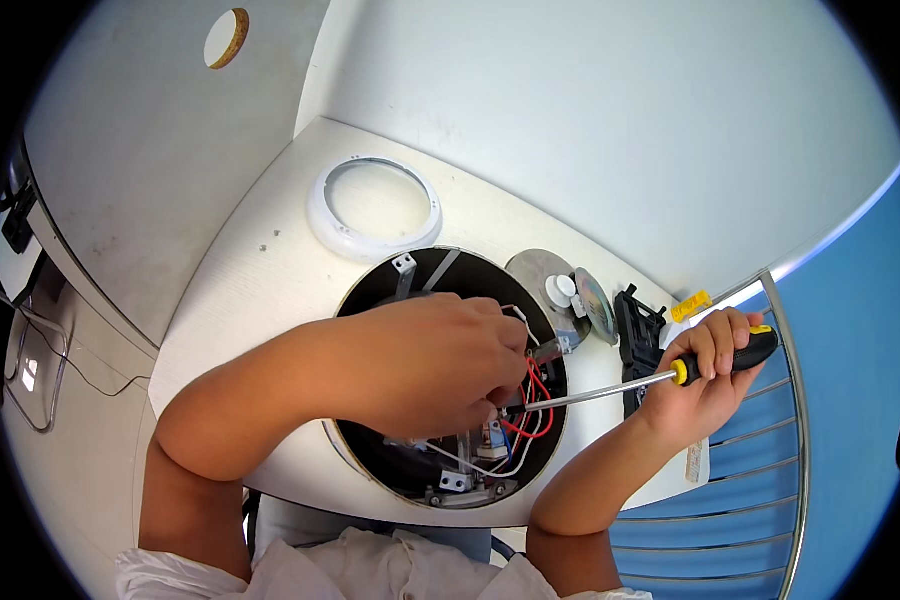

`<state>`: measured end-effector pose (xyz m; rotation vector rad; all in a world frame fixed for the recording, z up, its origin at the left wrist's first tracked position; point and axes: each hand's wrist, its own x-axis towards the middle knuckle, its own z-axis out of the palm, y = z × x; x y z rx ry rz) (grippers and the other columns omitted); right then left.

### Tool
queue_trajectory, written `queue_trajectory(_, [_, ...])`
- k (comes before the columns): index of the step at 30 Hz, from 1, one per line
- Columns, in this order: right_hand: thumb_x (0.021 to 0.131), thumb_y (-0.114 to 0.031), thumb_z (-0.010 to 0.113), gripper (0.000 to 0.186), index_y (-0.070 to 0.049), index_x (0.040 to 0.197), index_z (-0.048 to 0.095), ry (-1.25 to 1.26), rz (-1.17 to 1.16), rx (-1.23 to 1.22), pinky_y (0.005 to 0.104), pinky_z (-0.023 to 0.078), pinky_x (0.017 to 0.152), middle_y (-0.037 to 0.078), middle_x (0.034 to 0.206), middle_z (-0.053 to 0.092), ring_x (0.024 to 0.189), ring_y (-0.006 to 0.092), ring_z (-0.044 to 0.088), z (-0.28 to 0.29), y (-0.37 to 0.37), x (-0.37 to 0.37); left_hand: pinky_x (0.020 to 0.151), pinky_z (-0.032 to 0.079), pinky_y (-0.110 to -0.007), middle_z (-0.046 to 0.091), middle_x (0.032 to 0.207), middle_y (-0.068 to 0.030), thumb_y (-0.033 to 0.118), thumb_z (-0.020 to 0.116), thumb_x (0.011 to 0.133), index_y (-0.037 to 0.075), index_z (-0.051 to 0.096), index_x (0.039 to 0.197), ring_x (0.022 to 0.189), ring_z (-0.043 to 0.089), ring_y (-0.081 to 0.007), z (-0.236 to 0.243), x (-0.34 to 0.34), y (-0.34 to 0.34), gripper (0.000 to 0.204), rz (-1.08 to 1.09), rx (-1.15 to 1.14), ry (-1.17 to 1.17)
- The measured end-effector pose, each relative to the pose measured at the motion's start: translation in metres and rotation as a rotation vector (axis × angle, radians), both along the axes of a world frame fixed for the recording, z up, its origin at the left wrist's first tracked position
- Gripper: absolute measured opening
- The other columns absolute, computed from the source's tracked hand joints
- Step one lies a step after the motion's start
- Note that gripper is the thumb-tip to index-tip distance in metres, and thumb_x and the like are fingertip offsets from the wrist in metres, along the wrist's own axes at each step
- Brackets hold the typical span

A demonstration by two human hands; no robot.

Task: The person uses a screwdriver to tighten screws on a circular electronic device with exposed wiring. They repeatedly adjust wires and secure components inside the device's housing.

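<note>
From my remote seat, I start at the left with the white wooden worktop (225, 310), where two small dark bits (268, 241) lie loose. Beside them a white, rounded plastic ring (368, 246) rests flat, off the housing.

Next comes the work itself: a deep, round housing with a black inner wall (375, 287), sitting open at the near edge of the worktop. My left hand (465, 350) reaches over it, its fingers bent down and bunched near the screwdriver's far end; their undersides are hidden, so I cannot tell whether they pinch anything. Under and beside them run looped red wires (545, 428) and a thin white wire (490, 473).

Behind the housing's right side I find a flat grey metal disc (532, 268) and a tilted, shiny clear disc (596, 306). My right hand (705, 375), raised at the far right, has its fingers wrapped round the black-and-yellow handle of a steel-shafted screwdriver (625, 386), which slants down into the housing. An opened black plastic case (638, 335) lies behind that wrist.

I judge the work partway: the housing is open and the wiring bared, but the inside looks unfinished, with wires loose and the ring unfitted. Whether any connection is already fastened, I cannot tell.
</note>
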<state>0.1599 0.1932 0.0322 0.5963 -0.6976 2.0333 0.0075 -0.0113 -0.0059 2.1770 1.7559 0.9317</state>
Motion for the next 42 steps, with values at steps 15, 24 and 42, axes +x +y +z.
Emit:
queue_trajectory(15, [0.103,-0.034,0.041,0.038,0.001,0.116,0.048,0.049,-0.001,0.182,0.0254,0.039,0.045,0.008,0.084,0.046,0.056,0.0142,0.044,0.007,-0.011,0.010,0.088,0.045,-0.038,0.061,0.104,-0.0079,0.007,0.069,0.075,0.005,0.062,0.080,0.102,0.057,-0.0282,-0.008,0.000,0.006,0.008,-0.043,0.073,-0.008])
queue_trajectory(24, [0.102,-0.030,0.045,0.035,0.002,0.117,0.046,0.113,-0.039,0.268,0.0244,0.040,0.042,0.008,0.083,0.047,0.055,0.0140,0.045,0.007,-0.017,0.016,0.087,0.046,-0.038,0.061,0.103,-0.0081,0.006,0.071,0.073,0.005,0.063,0.083,0.102,0.057,-0.0287,-0.007,0.002,0.007,0.013,-0.040,0.069,0.012])
queue_trajectory(42, [0.102,-0.029,0.045,0.034,0.002,0.117,0.046,0.153,-0.034,0.269,0.0255,0.042,0.040,0.008,0.083,0.047,0.054,0.0137,0.046,0.008,-0.013,0.020,0.082,0.046,-0.041,0.060,0.097,-0.0103,0.007,0.074,0.073,0.003,0.064,0.088,0.094,0.057,-0.0316,-0.006,0.002,0.009,0.019,-0.104,0.090,-0.124])
